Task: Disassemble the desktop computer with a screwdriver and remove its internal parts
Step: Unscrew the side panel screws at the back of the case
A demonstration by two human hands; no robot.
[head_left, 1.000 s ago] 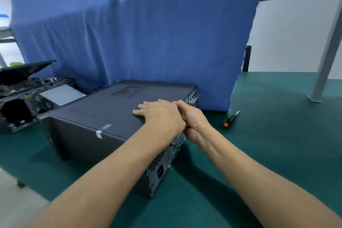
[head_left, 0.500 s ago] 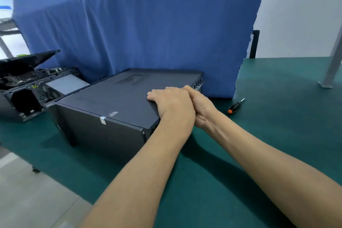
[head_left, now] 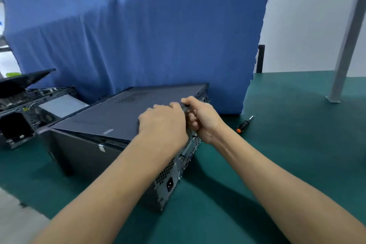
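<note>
1. The computer (head_left: 79, 156) lies flat on the green table (head_left: 297, 154), in front of the blue cloth (head_left: 138, 35). Its top cover (head_left: 111, 117) sits a bit crooked. We see a thin gap under its near edge.
2. Our right hand (head_left: 204, 119) is clamped on the back edge of the cover, with the thumb on top and the fingers curled under. Our left hand (head_left: 162, 123) lies on the cover right beside it. Its fingertips are hidden, so we cannot tell if they hook the edge or only press down.
3. The cover could jam. If one hand pulls while the other pushes down, the cover may twist and stick on the case.
4. The cover could come free all at once. If we tug too hard, it may jump toward us, and the computer could slide on the table.
5. We could hurt our fingers. The right fingers are tucked under a thin edge, close to the back plate (head_left: 170, 180) with its holes and plugs. A slip may pinch or scratch them.
6. The screwdriver (head_left: 244, 125) lies on the table near our right wrist. A swinging cover or arm could knock it, and it may roll away.
7. Another open computer (head_left: 21, 117) sits close by on the left. If we swing the cover that way, it could bump into it.
</note>
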